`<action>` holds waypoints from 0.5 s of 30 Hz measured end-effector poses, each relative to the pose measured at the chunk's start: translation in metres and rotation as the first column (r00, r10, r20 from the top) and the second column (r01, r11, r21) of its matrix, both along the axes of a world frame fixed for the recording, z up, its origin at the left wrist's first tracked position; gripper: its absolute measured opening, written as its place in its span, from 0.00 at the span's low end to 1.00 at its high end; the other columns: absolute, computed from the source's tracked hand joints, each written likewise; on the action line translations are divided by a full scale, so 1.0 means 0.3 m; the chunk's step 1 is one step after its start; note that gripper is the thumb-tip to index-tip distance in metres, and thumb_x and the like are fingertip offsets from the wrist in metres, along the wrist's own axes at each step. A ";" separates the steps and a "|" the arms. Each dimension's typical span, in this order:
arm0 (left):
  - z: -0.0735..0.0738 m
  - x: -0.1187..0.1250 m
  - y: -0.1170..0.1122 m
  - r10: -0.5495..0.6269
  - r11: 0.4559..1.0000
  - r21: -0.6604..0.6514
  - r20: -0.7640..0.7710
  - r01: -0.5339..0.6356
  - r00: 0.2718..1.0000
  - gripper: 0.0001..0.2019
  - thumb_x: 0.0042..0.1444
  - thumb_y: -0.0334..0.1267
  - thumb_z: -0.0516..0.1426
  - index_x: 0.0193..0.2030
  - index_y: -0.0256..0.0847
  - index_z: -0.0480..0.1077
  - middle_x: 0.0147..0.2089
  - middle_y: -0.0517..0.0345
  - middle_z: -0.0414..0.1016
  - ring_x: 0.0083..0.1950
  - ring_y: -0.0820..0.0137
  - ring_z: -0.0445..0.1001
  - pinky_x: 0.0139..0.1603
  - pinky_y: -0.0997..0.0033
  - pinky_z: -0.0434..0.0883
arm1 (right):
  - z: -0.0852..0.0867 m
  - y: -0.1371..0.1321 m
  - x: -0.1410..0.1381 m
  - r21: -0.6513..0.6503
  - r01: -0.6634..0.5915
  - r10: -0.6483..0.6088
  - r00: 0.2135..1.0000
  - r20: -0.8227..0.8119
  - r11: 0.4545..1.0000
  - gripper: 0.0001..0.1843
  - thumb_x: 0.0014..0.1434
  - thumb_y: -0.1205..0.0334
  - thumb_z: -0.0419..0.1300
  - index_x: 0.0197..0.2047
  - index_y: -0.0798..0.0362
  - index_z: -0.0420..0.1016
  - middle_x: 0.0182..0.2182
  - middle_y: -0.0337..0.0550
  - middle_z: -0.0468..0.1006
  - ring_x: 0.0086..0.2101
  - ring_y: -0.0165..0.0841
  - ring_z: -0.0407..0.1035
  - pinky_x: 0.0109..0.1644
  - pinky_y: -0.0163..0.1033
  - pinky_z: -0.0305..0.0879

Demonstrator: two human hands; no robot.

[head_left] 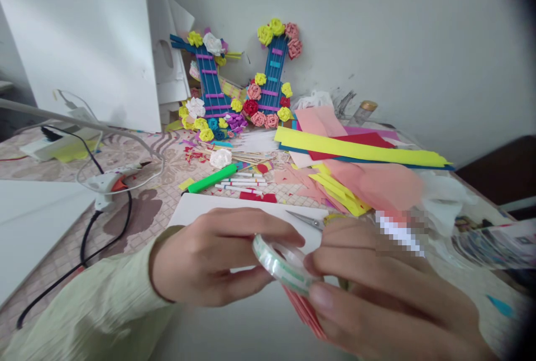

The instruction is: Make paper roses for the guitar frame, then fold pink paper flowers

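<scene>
Close to the camera, my left hand [209, 257] and my right hand [377, 288] both grip a roll of clear sticky tape [282, 263] between them. My left fingers curl over the roll's left rim. The thumb and fingers of my right hand pinch its right side, and a red paper piece [305, 313] shows beneath that hand. Just behind the roll lie scissors [307, 219] on a white sheet [196, 207].
Two blue stick frames [211, 84] decked with paper roses lean on the wall. Yellow, pink and red paper strips [355, 151] pile at the right. A glue gun [111, 182] with a black cable lies left, a green marker [213, 178] in the middle, white boards [84, 37] behind.
</scene>
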State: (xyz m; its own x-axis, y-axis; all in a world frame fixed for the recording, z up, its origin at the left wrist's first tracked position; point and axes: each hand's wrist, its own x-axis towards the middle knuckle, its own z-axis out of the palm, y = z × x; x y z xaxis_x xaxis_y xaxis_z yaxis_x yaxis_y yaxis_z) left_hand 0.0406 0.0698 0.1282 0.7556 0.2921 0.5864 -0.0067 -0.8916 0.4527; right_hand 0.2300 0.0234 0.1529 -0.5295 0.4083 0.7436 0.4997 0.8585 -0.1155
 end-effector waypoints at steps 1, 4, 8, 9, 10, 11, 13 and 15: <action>-0.002 0.000 0.002 -0.011 1.000 0.007 0.006 0.011 1.000 0.07 0.51 0.26 0.52 0.38 0.34 0.66 0.43 0.47 0.72 0.43 0.72 0.72 0.45 0.76 0.71 | -0.009 0.002 -0.002 -0.014 -0.020 0.019 0.999 -0.041 1.000 0.06 0.50 0.72 0.58 0.26 0.53 0.70 0.22 0.35 0.74 0.22 0.24 0.67 0.29 0.30 0.69; -0.003 -0.001 0.006 -0.015 1.000 0.019 -0.011 0.016 1.000 0.07 0.51 0.26 0.52 0.38 0.33 0.67 0.43 0.47 0.72 0.43 0.73 0.71 0.45 0.77 0.70 | -0.038 0.010 -0.007 0.000 -0.058 0.058 0.987 -0.147 0.998 0.04 0.50 0.72 0.57 0.28 0.54 0.69 0.22 0.36 0.72 0.22 0.25 0.65 0.27 0.32 0.68; 0.004 -0.006 0.004 0.019 0.999 0.039 -0.056 -0.017 0.998 0.08 0.50 0.24 0.54 0.37 0.33 0.67 0.41 0.46 0.72 0.42 0.72 0.71 0.43 0.76 0.71 | -0.065 0.016 -0.014 0.017 -0.053 0.055 0.987 -0.151 0.998 0.03 0.53 0.71 0.55 0.31 0.55 0.68 0.23 0.37 0.70 0.24 0.26 0.63 0.27 0.34 0.66; 0.005 -0.008 0.003 0.027 0.999 0.048 -0.063 -0.024 0.998 0.08 0.49 0.24 0.54 0.37 0.33 0.67 0.41 0.46 0.72 0.41 0.72 0.71 0.43 0.76 0.70 | -0.068 0.016 -0.015 0.011 -0.046 0.047 0.989 -0.141 0.999 0.04 0.53 0.72 0.55 0.31 0.55 0.67 0.23 0.37 0.70 0.24 0.26 0.63 0.27 0.34 0.66; 0.006 -0.011 0.002 0.037 0.998 0.056 -0.074 -0.033 0.997 0.08 0.49 0.23 0.54 0.38 0.32 0.67 0.41 0.46 0.72 0.41 0.73 0.71 0.42 0.76 0.70 | -0.071 0.017 -0.016 0.002 -0.037 0.037 0.991 -0.129 0.999 0.04 0.52 0.72 0.55 0.32 0.55 0.67 0.24 0.38 0.70 0.25 0.26 0.63 0.28 0.33 0.66; 0.006 -0.014 0.002 0.048 0.997 0.060 -0.086 -0.043 0.995 0.09 0.49 0.23 0.53 0.38 0.33 0.67 0.41 0.46 0.72 0.40 0.73 0.71 0.41 0.75 0.70 | -0.073 0.017 -0.016 -0.001 -0.029 0.029 0.992 -0.125 1.000 0.05 0.52 0.73 0.55 0.32 0.56 0.67 0.24 0.38 0.69 0.25 0.26 0.63 0.28 0.33 0.66; 0.008 -0.020 0.001 0.067 0.996 0.072 -0.109 -0.059 0.992 0.08 0.50 0.24 0.53 0.38 0.34 0.67 0.40 0.48 0.72 0.39 0.73 0.71 0.40 0.75 0.70 | -0.076 0.018 -0.016 0.004 -0.025 0.025 0.992 -0.123 1.000 0.06 0.51 0.74 0.55 0.33 0.56 0.67 0.24 0.39 0.69 0.26 0.27 0.63 0.28 0.33 0.66; 0.012 -0.027 0.003 0.082 0.993 0.099 -0.134 -0.069 0.988 0.08 0.51 0.24 0.52 0.37 0.35 0.67 0.39 0.48 0.72 0.38 0.73 0.71 0.39 0.74 0.70 | -0.079 0.020 -0.017 -0.009 -0.033 0.032 0.993 -0.110 0.999 0.08 0.50 0.75 0.54 0.35 0.56 0.68 0.24 0.39 0.70 0.26 0.27 0.63 0.29 0.34 0.67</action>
State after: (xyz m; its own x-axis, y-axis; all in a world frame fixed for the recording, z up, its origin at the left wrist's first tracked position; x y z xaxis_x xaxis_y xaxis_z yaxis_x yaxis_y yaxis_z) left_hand 0.0326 0.0707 0.1317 0.8089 0.2998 0.5058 0.1189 -0.9258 0.3587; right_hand 0.2249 0.0295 0.1292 -0.4582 0.4006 0.7934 0.4551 0.8725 -0.1777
